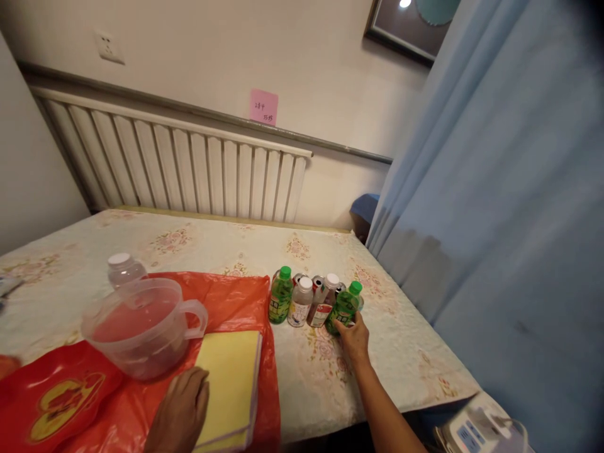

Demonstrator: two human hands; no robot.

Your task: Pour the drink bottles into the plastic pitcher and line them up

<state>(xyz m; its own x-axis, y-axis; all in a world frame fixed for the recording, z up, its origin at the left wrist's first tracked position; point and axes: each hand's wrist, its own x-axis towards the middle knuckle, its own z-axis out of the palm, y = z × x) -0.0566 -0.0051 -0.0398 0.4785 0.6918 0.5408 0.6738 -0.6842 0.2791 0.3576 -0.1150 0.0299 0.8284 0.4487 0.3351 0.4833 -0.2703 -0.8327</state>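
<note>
Head camera: the right hand (355,336) is closed around the lower part of the rightmost green-capped, green-tinted plastic bottle (348,304), which stands upright at the end of a tight cluster; the thumb lies across its front, and the bare forearm slants up from the lower edge. Beside it stand two clear bottles with white caps (301,304) and another green-capped bottle (281,296), with round-topped metal cans (317,281) behind. All sit on a pale, flower-printed cloth (302,384). Farther left, a crinkled, glossy red plastic sheet (231,292) lies under a flat, rectangular yellow stack (229,377). The left hand (183,402) lies palm down at its left edge, fingers loosely bent; whether they grip is unclear. Beyond is a wide, translucent plastic jug (151,355) with a looped handle.
</note>
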